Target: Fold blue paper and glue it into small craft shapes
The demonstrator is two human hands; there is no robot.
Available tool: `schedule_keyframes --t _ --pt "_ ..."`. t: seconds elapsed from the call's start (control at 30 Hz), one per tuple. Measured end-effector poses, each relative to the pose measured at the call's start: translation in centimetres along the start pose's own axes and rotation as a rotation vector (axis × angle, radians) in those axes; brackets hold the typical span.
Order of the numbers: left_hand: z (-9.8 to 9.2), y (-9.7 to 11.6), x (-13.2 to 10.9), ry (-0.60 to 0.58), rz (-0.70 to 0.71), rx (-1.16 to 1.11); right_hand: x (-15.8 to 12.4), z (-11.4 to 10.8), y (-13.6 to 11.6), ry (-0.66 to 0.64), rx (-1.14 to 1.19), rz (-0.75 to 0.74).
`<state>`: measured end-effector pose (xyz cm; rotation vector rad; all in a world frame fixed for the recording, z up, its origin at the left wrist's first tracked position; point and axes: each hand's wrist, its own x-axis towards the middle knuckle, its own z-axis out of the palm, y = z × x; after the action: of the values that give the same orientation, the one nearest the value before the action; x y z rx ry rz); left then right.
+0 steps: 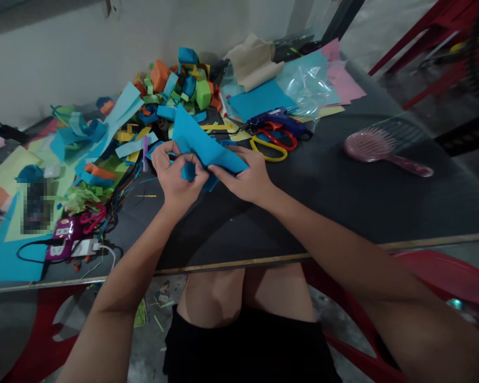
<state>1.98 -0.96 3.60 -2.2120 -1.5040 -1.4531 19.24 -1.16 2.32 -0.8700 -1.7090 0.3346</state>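
Note:
Both hands hold a folded sheet of blue paper above the dark table. My left hand is closed, its bent fingers and thumb pinching the paper's lower left part. On the right side, my right hand grips the paper's edge, thumb in front and fingers behind. The sheet rises to a point at the upper left and bends along its middle. Just behind it lie scissors with yellow and red handles and a blue glue gun.
A heap of colourful folded paper pieces sits at the back. Paper strips and sheets cover the left, near a purple power strip with cables. A pink hairbrush lies right. Plastic wrap and pink paper are behind. Red chairs flank the table.

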Motion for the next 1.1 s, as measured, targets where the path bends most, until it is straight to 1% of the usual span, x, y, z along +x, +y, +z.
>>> schedule_keyframes --t 0.17,0.23,0.37,0.47,0.67,0.77,0.87,0.93,1.1 --pt "-0.1 -0.2 0.0 0.062 -0.033 0.021 0.1 -0.2 0.1 -0.016 0.02 0.106" --pt "-0.3 -0.1 0.0 0.055 -0.021 0.014 0.1 -0.3 0.1 -0.019 0.035 0.117" --pt "-0.6 0.3 -0.1 -0.02 0.032 0.009 0.0 -0.1 0.3 -0.004 0.029 0.091" --pt "-0.5 0.4 -0.2 -0.053 0.03 0.009 -0.1 0.0 0.6 0.003 -0.012 0.062" --pt "-0.2 0.0 0.0 -0.045 -0.009 -0.077 -0.3 -0.1 0.9 -0.018 -0.092 0.02" --pt "0.0 -0.4 0.2 -0.084 -0.033 -0.175 -0.3 0.0 0.9 -0.025 -0.103 0.004" --pt "0.2 -0.9 0.2 -0.127 -0.097 -0.264 -0.3 0.1 1.0 -0.02 -0.091 -0.004" --pt "0.4 -0.9 0.1 -0.134 -0.129 -0.305 -0.3 0.1 0.9 -0.006 -0.08 -0.009" --pt "0.5 -0.7 0.0 -0.112 -0.162 -0.298 -0.2 0.0 0.6 -0.009 -0.071 0.008"
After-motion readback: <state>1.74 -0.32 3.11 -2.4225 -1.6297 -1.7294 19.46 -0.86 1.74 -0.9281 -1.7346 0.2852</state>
